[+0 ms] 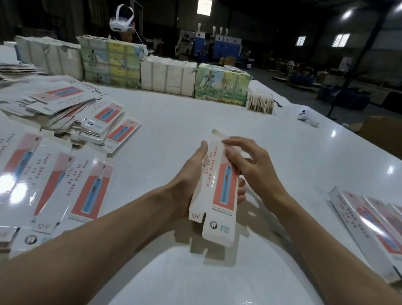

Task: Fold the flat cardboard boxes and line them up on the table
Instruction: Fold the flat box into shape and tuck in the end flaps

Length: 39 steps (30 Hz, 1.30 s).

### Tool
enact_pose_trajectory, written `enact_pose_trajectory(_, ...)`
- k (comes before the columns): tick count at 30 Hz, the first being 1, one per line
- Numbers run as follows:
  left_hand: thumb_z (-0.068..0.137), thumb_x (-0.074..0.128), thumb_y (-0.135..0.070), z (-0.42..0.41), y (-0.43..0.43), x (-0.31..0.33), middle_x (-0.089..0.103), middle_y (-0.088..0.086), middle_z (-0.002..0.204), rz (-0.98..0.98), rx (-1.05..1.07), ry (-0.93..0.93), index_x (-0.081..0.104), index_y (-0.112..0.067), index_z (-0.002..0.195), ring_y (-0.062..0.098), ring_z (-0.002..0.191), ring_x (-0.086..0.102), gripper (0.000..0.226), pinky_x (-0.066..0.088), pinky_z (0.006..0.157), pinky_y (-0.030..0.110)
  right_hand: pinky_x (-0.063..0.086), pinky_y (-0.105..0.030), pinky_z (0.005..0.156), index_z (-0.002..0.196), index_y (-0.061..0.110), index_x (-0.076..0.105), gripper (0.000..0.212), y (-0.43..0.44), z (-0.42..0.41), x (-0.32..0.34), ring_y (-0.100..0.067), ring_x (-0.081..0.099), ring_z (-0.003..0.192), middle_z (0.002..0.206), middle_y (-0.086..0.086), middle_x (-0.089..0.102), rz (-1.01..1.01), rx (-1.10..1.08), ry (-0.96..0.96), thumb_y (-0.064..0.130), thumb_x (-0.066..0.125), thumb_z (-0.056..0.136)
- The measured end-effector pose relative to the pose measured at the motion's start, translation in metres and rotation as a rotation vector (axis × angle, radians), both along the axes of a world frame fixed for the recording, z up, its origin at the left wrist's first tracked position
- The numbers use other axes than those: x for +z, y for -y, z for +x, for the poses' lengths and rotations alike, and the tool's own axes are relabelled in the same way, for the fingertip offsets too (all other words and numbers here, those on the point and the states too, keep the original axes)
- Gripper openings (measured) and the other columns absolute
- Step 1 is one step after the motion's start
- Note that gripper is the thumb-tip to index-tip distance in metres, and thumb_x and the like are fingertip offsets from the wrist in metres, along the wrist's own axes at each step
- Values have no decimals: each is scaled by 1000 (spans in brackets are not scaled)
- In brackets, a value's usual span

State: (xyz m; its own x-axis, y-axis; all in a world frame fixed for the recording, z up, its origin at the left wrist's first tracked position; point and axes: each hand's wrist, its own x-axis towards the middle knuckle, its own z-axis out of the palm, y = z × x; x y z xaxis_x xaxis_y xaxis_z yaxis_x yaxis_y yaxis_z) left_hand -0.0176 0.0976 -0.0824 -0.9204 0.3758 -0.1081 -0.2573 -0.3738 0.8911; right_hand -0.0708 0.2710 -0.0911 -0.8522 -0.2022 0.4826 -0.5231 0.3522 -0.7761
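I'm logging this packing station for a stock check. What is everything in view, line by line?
held box: one, white with a red panel, above the table's centre
flat boxes: many, white and red, heaped and spread at the left
folded boxes: several, white and red, side by side at the right edge
bundled stacks: a row, white and green-yellow, far side
controller: one, white, far right
table: one, glossy white
other person: one, white headset, behind the stacks
left hand: grips the held box's lower half
right hand: pinches its upper end
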Motion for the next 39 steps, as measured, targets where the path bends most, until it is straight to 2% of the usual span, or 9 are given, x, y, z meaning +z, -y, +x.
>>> enact_pose_trajectory(6,105,32,-68,-2,-3,2,74,13,93,-178,-11,-56,65,-11,115,25,67,71,67,61,62,37,56,-38,93,115,-5,71,29,-6,2,10,-29,70,109,138,-9,63,-442,202,289,18,70,98)
enact_pose_trajectory(9,100,32,-76,-4,-7,2,65,8,76,-238,-27,-58,64,-9,105,20,56,62,74,57,55,30,52,-31,93,121,-7,63,30,-7,7,15,-25,62,99,110,-15,63,-579,425,339,17,63,102)
enact_pose_trajectory(13,98,34,-78,-7,-4,-2,64,7,74,-234,11,-50,65,-8,109,18,54,61,77,55,52,29,54,-30,85,118,2,65,26,-4,8,13,-25,60,95,99,-11,63,-597,442,338,21,67,101)
enact_pose_trajectory(18,102,33,-73,-9,2,-5,63,11,74,-57,62,4,58,-9,124,19,55,60,72,54,51,28,58,-43,101,139,19,61,48,3,7,6,-31,68,122,132,-11,69,-476,299,298,21,77,94)
enact_pose_trajectory(21,104,30,-70,-13,4,-8,70,13,79,-23,81,-8,60,-11,123,21,58,68,69,58,53,30,60,-38,90,148,26,47,64,8,9,2,-29,73,105,117,-15,74,-521,308,336,29,78,92)
enact_pose_trajectory(27,104,38,-66,-9,3,-10,80,14,103,-22,100,1,62,-19,130,35,85,79,59,64,64,39,60,-38,90,141,18,55,42,5,12,5,-32,71,98,104,-15,75,-555,299,289,22,67,101)
enact_pose_trajectory(31,110,45,-45,-17,3,-9,75,9,105,-187,339,-230,32,-53,146,33,88,80,39,66,67,44,61,-40,94,140,19,60,43,5,15,9,-38,73,106,111,-21,75,-534,279,267,23,69,98)
enact_pose_trajectory(34,111,40,-47,-19,6,-12,73,-3,107,-343,381,-437,39,-59,145,23,89,80,36,66,68,39,60,-43,96,141,17,61,48,7,16,9,-40,73,106,109,-20,76,-510,268,240,28,70,95)
enact_pose_trajectory(39,95,61,-64,-11,-1,-3,66,9,129,-257,188,-350,30,-43,152,33,102,77,69,65,81,46,60,-43,95,139,23,64,46,5,16,9,-37,73,103,109,-16,77,-479,249,219,33,71,94)
